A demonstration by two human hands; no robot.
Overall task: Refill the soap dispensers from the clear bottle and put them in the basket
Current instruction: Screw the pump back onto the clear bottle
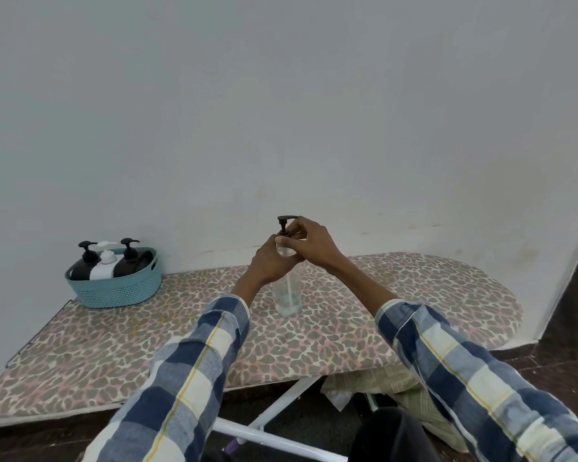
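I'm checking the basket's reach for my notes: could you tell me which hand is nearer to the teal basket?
Left. The left hand grips the clear bottle on the side facing the basket; the right hand holds the pump top, farther from it.

a plain pale wall [281, 111] fills the upper view, lightly scuffed low down. against it stands an ironing board [397, 315] with a leopard-print cover on white metal legs [281, 408]. dark reddish floor [568, 331] shows at the right, beside a wall corner [561, 271].
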